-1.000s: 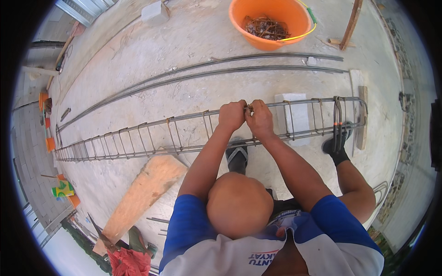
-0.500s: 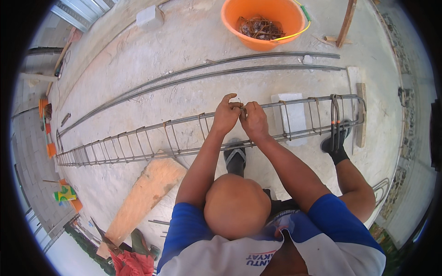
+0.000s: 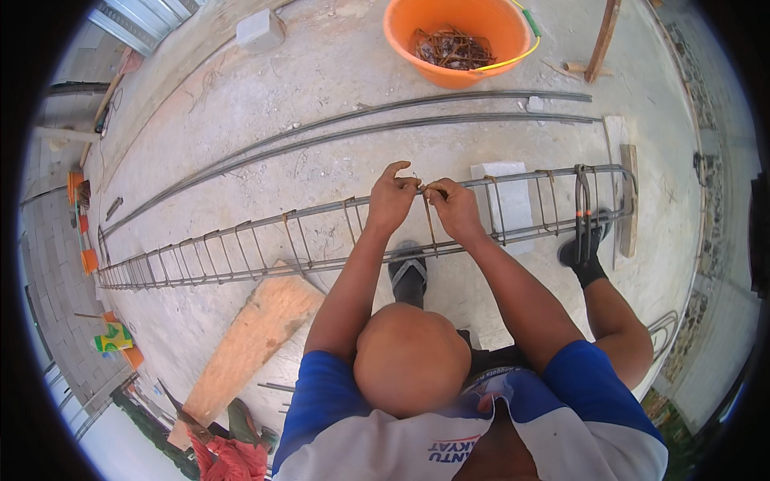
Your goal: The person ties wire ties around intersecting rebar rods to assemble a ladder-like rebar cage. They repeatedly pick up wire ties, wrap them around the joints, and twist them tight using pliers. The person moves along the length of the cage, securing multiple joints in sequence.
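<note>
Before me stretches a long rebar cage (image 3: 321, 208), its bars joined by square stirrups. My left hand (image 3: 391, 199) is at the upper bar, index finger raised, thumb and other fingers pinched at a thin tie wire (image 3: 415, 173) that sticks up there. Close beside it on the right, my right hand (image 3: 454, 210) pinches with thumb and forefinger at the same joint, where a stirrup (image 3: 431, 221) meets the bar. What lies between the right fingertips is too small to make out. Long-handled pincers (image 3: 585, 200) with orange marks hang over the cage's right end.
An orange bucket (image 3: 401, 50) holding wire pieces stands at the far side. Loose rebars (image 3: 385, 120) lie beyond the cage. A white block (image 3: 512, 200) sits under it, and a plank (image 3: 249, 345) lies at near left. My sandaled feet (image 3: 409, 276) are beside the cage.
My right hand has shifted slightly right and turned, baring the stirrup between both hands. The left hand stays nearly in place, still pinching at the joint.
</note>
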`<act>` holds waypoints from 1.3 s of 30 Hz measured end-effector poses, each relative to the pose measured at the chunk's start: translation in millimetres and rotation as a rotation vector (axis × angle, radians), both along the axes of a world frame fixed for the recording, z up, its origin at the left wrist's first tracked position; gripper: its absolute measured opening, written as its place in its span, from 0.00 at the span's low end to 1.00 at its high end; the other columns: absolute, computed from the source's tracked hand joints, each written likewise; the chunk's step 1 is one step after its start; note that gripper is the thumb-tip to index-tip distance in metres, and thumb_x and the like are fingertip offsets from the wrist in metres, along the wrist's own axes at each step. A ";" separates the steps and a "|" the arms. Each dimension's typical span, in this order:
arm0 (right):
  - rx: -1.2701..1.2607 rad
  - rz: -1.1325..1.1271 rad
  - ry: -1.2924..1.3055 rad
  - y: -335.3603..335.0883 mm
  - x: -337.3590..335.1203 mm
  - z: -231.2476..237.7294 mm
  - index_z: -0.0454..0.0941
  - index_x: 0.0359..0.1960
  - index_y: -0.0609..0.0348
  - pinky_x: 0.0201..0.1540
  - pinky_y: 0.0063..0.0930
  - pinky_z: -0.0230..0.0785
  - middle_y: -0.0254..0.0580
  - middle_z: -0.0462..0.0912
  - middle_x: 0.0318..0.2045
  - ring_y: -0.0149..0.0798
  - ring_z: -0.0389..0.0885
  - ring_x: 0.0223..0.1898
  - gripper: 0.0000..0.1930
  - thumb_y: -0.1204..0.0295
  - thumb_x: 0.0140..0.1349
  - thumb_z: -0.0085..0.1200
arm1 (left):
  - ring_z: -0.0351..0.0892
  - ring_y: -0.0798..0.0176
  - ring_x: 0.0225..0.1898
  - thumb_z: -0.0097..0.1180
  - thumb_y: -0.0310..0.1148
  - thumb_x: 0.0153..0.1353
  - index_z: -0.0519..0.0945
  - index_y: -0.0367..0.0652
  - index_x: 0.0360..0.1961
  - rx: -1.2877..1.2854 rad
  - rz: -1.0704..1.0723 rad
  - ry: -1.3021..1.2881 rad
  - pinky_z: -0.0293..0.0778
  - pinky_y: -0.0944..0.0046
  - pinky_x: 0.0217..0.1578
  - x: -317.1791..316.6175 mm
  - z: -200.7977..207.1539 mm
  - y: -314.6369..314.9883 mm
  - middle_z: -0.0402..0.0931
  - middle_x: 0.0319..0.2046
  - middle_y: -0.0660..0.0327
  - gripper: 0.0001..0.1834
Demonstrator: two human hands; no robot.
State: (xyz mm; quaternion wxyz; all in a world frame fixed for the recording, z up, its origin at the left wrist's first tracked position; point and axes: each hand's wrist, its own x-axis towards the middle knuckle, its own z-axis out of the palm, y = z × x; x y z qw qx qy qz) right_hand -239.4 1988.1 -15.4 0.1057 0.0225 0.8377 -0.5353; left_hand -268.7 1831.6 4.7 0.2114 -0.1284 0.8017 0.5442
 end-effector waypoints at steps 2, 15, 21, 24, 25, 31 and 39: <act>0.009 0.002 -0.004 1.9 -7.2 -2.6 0.81 0.39 0.64 0.31 0.30 0.71 0.45 0.83 0.25 0.33 0.80 0.26 0.08 0.73 0.61 0.59 | 0.83 0.58 0.45 0.50 0.26 0.59 0.70 0.44 0.59 -0.018 -0.037 0.050 0.74 0.63 0.48 3.3 2.5 1.2 0.84 0.42 0.54 0.25; 0.060 0.197 -0.038 7.1 -31.5 18.6 0.81 0.41 0.62 0.30 0.30 0.70 0.46 0.82 0.25 0.35 0.78 0.25 0.08 0.74 0.61 0.58 | 0.84 0.51 0.41 0.57 0.28 0.62 0.79 0.39 0.47 0.021 -0.087 0.221 0.77 0.61 0.43 11.7 1.5 -2.5 0.83 0.38 0.48 0.12; 0.036 0.224 0.025 15.2 -31.0 14.1 0.82 0.39 0.64 0.32 0.29 0.70 0.45 0.82 0.28 0.34 0.77 0.26 0.08 0.74 0.62 0.57 | 0.82 0.52 0.40 0.55 0.28 0.61 0.82 0.38 0.40 -0.090 -0.108 0.370 0.75 0.60 0.43 11.1 -13.6 -2.2 0.83 0.34 0.52 0.08; -0.027 0.148 0.014 18.4 -11.3 3.8 0.81 0.43 0.65 0.33 0.28 0.71 0.46 0.82 0.30 0.33 0.77 0.27 0.10 0.73 0.63 0.55 | 0.81 0.49 0.39 0.54 0.26 0.59 0.82 0.38 0.39 -0.216 -0.261 0.323 0.75 0.58 0.42 1.5 -9.8 -2.9 0.81 0.34 0.50 0.08; -0.054 0.112 -0.055 16.0 -2.6 0.7 0.80 0.45 0.65 0.34 0.28 0.71 0.46 0.81 0.30 0.33 0.77 0.27 0.11 0.73 0.63 0.55 | 0.81 0.48 0.39 0.53 0.26 0.59 0.82 0.39 0.38 -0.237 -0.324 0.306 0.75 0.57 0.42 -5.2 -8.5 -5.0 0.81 0.34 0.50 0.08; -0.006 0.178 -0.255 -24.0 31.3 29.8 0.74 0.49 0.77 0.35 0.33 0.71 0.50 0.81 0.28 0.40 0.80 0.28 0.20 0.71 0.61 0.52 | 0.80 0.45 0.38 0.55 0.26 0.54 0.81 0.39 0.31 -0.557 -0.907 0.290 0.75 0.52 0.40 -46.7 23.1 6.6 0.80 0.32 0.49 0.05; 0.099 0.417 -0.382 -4.8 11.0 59.1 0.62 0.64 0.67 0.49 0.46 0.70 0.59 0.79 0.45 0.57 0.78 0.46 0.33 0.60 0.60 0.51 | 0.82 0.49 0.40 0.59 0.30 0.55 0.82 0.36 0.39 -0.271 -0.665 0.231 0.76 0.55 0.42 -40.7 24.6 4.8 0.81 0.37 0.49 0.12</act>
